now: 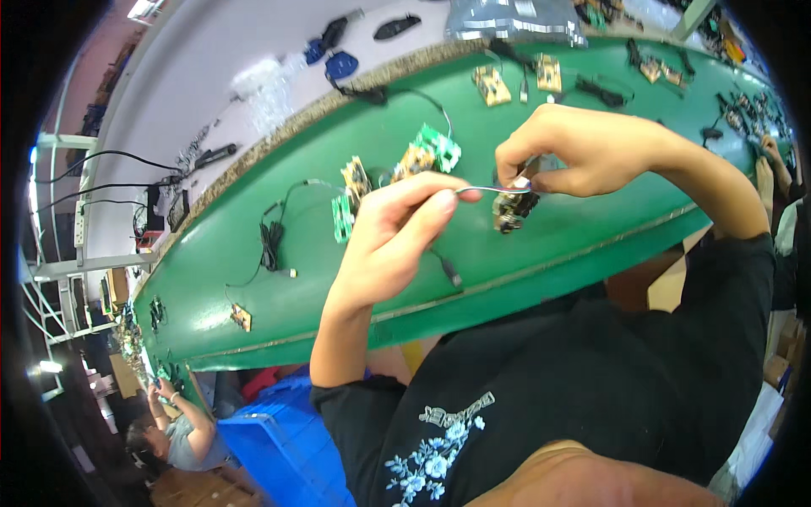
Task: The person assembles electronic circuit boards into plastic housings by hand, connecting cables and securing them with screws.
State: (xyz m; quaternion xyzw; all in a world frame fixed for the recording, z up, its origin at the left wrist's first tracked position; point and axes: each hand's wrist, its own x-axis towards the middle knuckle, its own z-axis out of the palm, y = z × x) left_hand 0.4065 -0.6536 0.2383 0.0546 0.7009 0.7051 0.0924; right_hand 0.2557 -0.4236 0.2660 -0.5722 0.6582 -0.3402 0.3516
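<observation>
Circuit board (510, 213) is held above green worktop (321, 144), blue crate (283, 448) nearby.

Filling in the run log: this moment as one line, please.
left hand: pinching thin wires; right hand: holding circuit board; wires: between hands; green worktop: more boards

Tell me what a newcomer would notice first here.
First, the two hands above the worktop: the left hand pinches thin wires that run to the right hand, which holds a board. Next, the long green worktop curving across the view, with other boards and cables scattered along it. Then the blue crate below it, left of centre.
</observation>
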